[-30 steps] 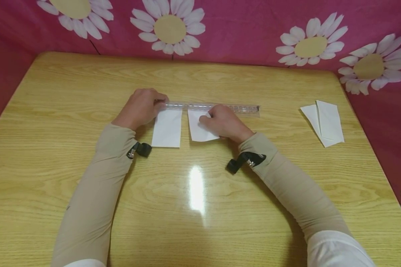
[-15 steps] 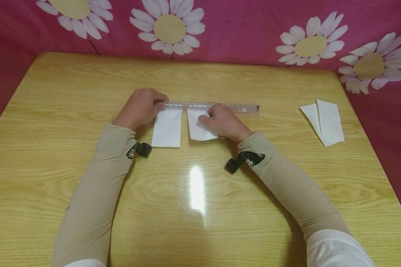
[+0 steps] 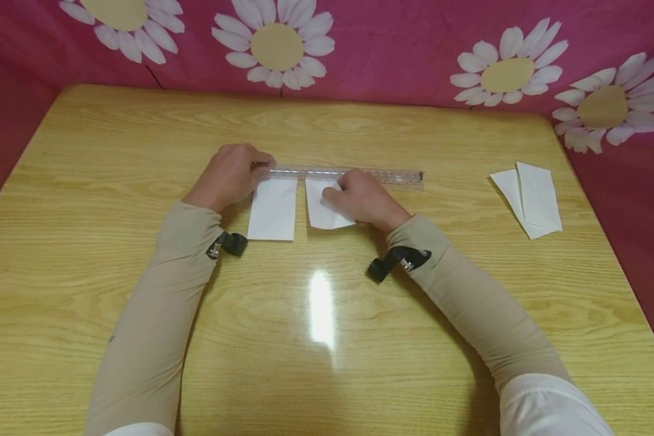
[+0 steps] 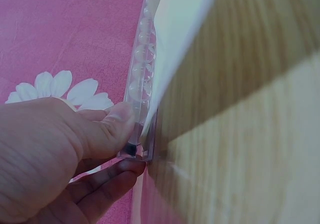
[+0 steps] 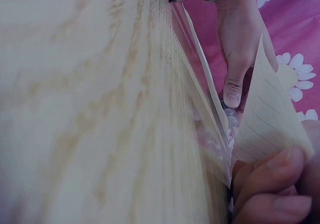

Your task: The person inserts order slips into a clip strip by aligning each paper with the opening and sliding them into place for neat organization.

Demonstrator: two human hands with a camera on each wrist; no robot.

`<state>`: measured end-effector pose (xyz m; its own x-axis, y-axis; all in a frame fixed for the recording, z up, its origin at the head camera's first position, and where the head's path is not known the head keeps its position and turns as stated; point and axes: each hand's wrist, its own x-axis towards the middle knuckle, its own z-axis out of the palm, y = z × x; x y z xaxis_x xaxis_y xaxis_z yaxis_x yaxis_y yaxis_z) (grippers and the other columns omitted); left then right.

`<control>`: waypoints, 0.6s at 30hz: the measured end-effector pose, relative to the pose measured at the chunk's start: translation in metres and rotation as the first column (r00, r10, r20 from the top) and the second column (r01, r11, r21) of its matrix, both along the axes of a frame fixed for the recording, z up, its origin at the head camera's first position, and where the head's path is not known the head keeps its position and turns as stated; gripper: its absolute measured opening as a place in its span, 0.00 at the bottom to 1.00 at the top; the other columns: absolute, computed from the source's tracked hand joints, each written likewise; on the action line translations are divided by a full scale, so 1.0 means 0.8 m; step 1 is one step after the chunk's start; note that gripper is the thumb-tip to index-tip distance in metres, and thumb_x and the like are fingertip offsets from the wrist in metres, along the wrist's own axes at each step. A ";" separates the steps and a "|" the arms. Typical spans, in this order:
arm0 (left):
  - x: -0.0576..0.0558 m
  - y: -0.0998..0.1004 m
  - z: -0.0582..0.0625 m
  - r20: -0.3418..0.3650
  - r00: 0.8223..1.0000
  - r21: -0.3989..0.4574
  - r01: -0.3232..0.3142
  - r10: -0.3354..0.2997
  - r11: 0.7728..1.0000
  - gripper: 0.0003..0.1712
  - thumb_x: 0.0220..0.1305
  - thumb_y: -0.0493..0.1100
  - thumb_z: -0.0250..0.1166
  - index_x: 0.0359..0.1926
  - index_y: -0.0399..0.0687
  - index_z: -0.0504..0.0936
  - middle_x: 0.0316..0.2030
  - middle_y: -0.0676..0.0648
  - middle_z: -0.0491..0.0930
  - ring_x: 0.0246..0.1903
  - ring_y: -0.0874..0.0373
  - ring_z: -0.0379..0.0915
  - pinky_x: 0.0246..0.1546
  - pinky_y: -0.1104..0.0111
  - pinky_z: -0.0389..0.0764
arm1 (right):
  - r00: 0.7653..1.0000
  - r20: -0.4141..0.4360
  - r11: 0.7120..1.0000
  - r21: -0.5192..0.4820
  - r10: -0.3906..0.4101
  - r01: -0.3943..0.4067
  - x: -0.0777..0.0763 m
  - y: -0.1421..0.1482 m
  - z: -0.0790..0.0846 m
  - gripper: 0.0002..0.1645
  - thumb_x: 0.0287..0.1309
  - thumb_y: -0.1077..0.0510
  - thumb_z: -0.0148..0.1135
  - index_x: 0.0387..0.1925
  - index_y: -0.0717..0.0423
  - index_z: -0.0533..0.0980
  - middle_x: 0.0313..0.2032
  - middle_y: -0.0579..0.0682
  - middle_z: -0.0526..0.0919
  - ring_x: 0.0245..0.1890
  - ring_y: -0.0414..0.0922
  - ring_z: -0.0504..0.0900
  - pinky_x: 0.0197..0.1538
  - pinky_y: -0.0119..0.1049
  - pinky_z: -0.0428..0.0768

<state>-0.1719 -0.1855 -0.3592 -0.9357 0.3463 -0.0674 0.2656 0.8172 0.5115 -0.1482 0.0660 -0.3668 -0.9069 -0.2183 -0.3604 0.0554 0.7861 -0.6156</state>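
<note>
A clear plastic ticket rail (image 3: pixel 398 177) with a row of clear balls inside (image 4: pixel 144 54) lies across the table. My left hand (image 3: pixel 230 177) grips its left end, thumb on top and fingers below. One white paper slip (image 3: pixel 273 211) hangs from the rail's near edge beside that hand. To its right, my right hand (image 3: pixel 367 198) pinches a second paper slip (image 3: pixel 320 212), its top edge at the rail. The right wrist view shows printed or ruled lines on this slip's underside (image 5: pixel 265 109). Whether its top edge is inside the rail cannot be seen.
Two more white paper slips (image 3: pixel 541 197) lie overlapping near the table's right edge. The wooden table (image 3: pixel 283 303) meets a pink flowered cloth (image 3: pixel 392 54) at the back. Black wrist cameras (image 3: pixel 380 270) are strapped over both sleeves.
The slip in my right hand has shifted very slightly up toward the rail, along with the hand. My left hand and the rail stay where they were.
</note>
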 end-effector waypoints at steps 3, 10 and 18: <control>0.000 0.000 0.000 0.000 1.000 0.001 0.002 -0.002 1.000 0.17 0.76 0.38 0.60 0.60 0.41 0.85 0.55 0.36 0.85 0.54 0.44 0.78 0.65 0.50 0.76 | 1.000 0.003 1.000 -0.005 -0.004 0.004 0.000 0.000 0.000 0.22 0.68 0.45 0.56 0.23 0.53 0.77 0.17 0.43 0.73 0.17 0.40 0.70 0.21 0.33 0.69; 0.000 0.000 0.000 0.003 1.000 0.004 0.002 -0.002 1.000 0.17 0.76 0.38 0.60 0.60 0.41 0.85 0.55 0.36 0.85 0.54 0.44 0.78 0.66 0.50 0.76 | 1.000 -0.004 1.000 -0.014 0.001 -0.001 0.000 -0.001 0.000 0.21 0.67 0.45 0.56 0.23 0.53 0.77 0.17 0.43 0.73 0.18 0.41 0.70 0.23 0.33 0.69; -0.001 0.000 0.000 0.011 1.000 0.009 -0.001 0.000 1.000 0.17 0.76 0.38 0.60 0.61 0.41 0.84 0.56 0.36 0.85 0.54 0.45 0.77 0.66 0.51 0.76 | 1.000 -0.005 0.999 -0.035 0.009 -0.009 0.001 -0.001 -0.001 0.22 0.68 0.45 0.57 0.21 0.52 0.76 0.15 0.41 0.70 0.16 0.40 0.67 0.21 0.33 0.66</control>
